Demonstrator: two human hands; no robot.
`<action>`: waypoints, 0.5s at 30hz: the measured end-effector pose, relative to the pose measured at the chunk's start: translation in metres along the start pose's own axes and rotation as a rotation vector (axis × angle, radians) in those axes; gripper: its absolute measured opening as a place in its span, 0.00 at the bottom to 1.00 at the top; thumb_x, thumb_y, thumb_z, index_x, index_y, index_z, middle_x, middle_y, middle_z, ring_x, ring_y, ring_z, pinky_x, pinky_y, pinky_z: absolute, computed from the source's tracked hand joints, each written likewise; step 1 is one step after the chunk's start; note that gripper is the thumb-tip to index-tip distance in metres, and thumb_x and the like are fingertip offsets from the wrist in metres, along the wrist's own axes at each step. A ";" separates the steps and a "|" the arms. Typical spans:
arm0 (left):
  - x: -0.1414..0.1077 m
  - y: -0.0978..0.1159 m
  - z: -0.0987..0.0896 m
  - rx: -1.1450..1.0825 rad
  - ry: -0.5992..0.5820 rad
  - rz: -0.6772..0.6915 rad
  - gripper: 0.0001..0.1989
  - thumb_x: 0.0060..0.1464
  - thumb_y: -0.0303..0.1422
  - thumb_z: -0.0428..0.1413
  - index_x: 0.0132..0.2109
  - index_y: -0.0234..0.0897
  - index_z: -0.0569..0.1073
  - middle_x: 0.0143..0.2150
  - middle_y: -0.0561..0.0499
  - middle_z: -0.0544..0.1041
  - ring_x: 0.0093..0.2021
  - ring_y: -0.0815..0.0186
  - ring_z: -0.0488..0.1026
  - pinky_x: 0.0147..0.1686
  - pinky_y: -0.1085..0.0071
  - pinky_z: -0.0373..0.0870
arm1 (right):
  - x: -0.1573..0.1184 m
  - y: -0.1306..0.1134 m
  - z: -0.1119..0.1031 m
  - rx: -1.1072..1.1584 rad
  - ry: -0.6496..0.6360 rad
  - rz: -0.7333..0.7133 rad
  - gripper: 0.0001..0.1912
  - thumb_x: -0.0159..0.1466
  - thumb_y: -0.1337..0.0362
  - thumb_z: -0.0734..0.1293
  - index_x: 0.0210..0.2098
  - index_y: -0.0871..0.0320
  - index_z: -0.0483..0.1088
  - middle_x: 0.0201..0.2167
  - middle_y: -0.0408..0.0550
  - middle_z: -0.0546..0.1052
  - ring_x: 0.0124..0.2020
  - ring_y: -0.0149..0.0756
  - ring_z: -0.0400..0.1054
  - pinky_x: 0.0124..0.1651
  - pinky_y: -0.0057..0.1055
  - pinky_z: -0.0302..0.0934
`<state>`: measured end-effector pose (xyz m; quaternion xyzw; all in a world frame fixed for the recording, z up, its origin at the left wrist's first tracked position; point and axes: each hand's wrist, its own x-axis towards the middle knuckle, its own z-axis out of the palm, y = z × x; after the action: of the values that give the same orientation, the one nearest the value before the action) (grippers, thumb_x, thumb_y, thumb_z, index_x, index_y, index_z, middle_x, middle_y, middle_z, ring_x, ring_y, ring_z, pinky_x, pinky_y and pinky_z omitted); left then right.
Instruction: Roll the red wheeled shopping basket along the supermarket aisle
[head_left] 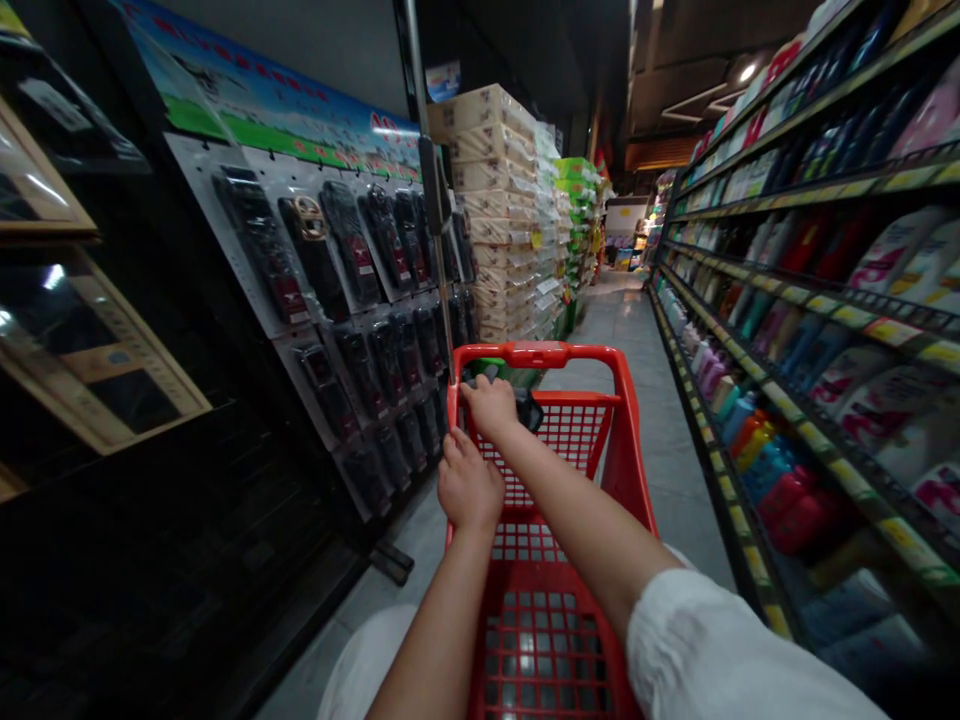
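Note:
A red plastic shopping basket (645, 480) with grid walls and a raised handle stands in front of me. My left hand (471, 482) is closed at the basket's left rim, fingers curled over it. Just beyond it, my right hand (491, 405) reaches across to the same far-left corner with its fingers bent; what they grip is hidden. A black object (531, 412), its kind unclear, shows partly behind my right hand inside the basket. A thin metal pole (445, 320) with a black sleeve rises from beside that corner; whether my fingers touch it I cannot tell.
To the left hangs a rack of packaged black belts (349, 245), with framed boxes (112, 350) nearer me. Stacked paper packs (499, 210) stand ahead. Shelves of bottles (802, 420) line the right side, beside a grey tiled aisle (611, 315).

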<state>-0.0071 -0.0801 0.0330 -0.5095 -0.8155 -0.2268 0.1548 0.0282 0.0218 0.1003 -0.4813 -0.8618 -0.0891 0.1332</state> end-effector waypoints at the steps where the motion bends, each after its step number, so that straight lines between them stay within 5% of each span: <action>1: 0.001 -0.001 0.000 0.006 0.001 0.006 0.33 0.56 0.32 0.52 0.67 0.23 0.59 0.62 0.31 0.67 0.48 0.54 0.74 0.47 0.61 0.72 | -0.001 -0.001 0.000 0.001 -0.001 -0.011 0.22 0.72 0.65 0.49 0.59 0.50 0.65 0.52 0.56 0.70 0.50 0.45 0.68 0.51 0.41 0.60; 7: 0.002 -0.003 -0.005 0.015 -0.018 0.033 0.34 0.57 0.34 0.51 0.67 0.20 0.58 0.62 0.30 0.67 0.49 0.53 0.74 0.48 0.61 0.72 | -0.021 0.040 -0.002 0.015 -0.003 -0.066 0.24 0.71 0.65 0.53 0.66 0.46 0.57 0.53 0.52 0.69 0.49 0.42 0.68 0.50 0.36 0.61; 15: 0.003 -0.002 -0.012 0.008 -0.061 0.027 0.34 0.59 0.36 0.51 0.67 0.19 0.58 0.63 0.30 0.66 0.50 0.52 0.74 0.48 0.62 0.72 | -0.070 0.132 0.001 -0.008 -0.016 0.213 0.30 0.66 0.72 0.56 0.65 0.45 0.59 0.55 0.52 0.68 0.48 0.42 0.69 0.49 0.35 0.62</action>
<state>-0.0101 -0.0849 0.0437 -0.5266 -0.8136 -0.2060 0.1351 0.1758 0.0340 0.0805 -0.5715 -0.8064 -0.0740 0.1331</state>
